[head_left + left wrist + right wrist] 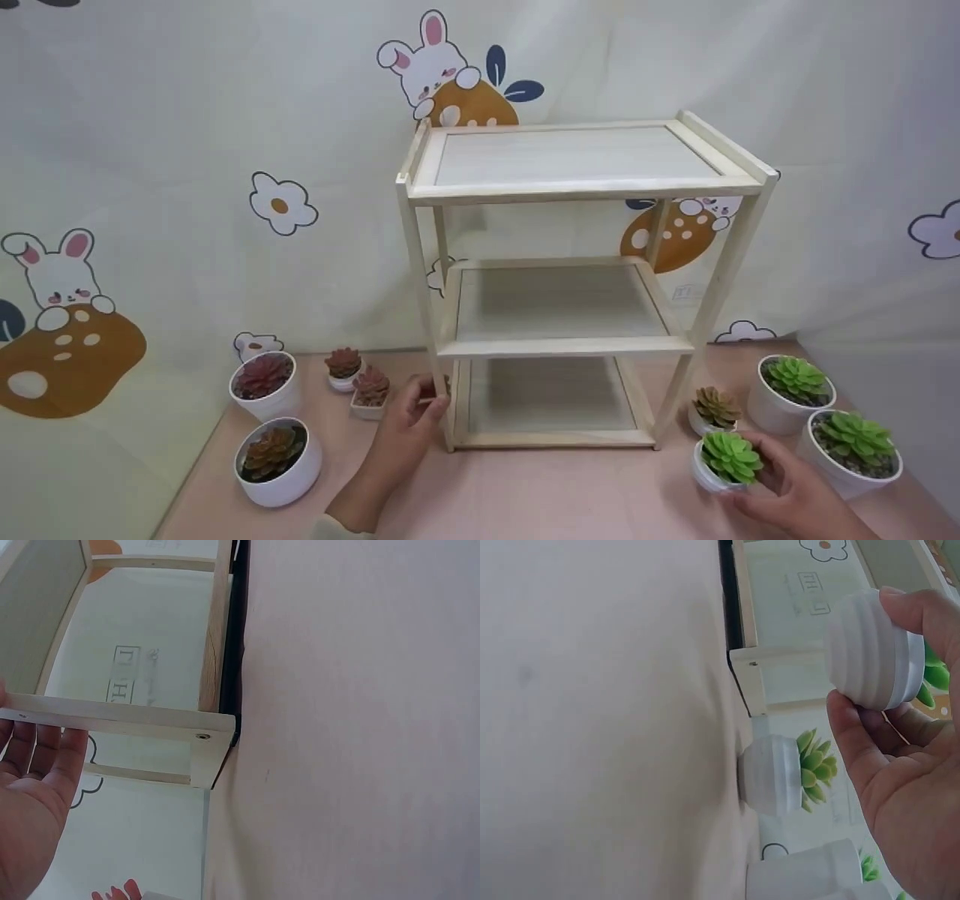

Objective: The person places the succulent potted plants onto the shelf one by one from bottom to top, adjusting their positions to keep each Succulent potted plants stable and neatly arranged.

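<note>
A three-tier wooden shelf [562,346] stands on the table. My left hand [409,420] grips its front left leg [127,712] low down, the fingers going behind the post in the left wrist view. My right hand [787,480] holds a small white ribbed pot [874,652] with a bright green succulent [731,456], thumb on one side and fingers on the other. In the right wrist view this pot is off the table, near the shelf's right side. Behind it a small potted succulent with brownish-green leaves [716,407] sits on the table.
Two larger pots with green succulents [795,381] [855,446] stand at the right. To the left are two larger white pots with reddish succulents [264,379] [277,461] and two small reddish ones [343,364] [371,390]. A printed cloth [172,150] hangs behind.
</note>
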The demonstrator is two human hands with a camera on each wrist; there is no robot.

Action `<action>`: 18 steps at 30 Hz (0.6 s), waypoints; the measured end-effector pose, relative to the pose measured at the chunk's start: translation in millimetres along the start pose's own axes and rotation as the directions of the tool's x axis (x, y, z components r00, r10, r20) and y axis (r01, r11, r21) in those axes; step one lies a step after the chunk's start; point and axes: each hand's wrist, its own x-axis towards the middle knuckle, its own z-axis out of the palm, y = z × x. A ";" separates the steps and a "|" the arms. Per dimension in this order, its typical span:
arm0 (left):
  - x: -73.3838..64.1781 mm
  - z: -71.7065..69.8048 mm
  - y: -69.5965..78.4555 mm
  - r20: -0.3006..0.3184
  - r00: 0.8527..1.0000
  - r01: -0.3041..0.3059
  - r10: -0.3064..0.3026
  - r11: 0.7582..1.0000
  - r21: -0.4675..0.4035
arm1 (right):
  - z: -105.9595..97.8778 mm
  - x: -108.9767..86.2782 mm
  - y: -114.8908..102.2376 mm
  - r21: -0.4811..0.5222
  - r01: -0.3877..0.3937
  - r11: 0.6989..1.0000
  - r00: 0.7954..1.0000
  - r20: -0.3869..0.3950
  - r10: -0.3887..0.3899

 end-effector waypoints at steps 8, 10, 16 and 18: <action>-1.8 0.2 0.7 -0.009 1.000 -0.030 0.030 1.000 -0.005 | 6.8 7.4 -17.3 -0.083 -0.084 0.993 0.996 -0.008 0.083; -1.5 0.2 0.2 -0.010 0.999 -0.033 0.033 0.999 -0.009 | 8.7 9.2 -21.2 -0.084 -0.085 0.993 0.996 0.001 0.085; -0.5 0.3 -1.5 -0.014 0.999 -0.047 0.047 0.999 -0.010 | 18.5 14.2 -31.1 0.023 0.021 1.000 1.000 -0.006 -0.021; -0.3 0.3 -1.8 -0.016 0.999 -0.051 0.051 0.999 -0.015 | 22.3 15.5 -33.0 0.036 0.071 0.997 0.997 -0.024 -0.070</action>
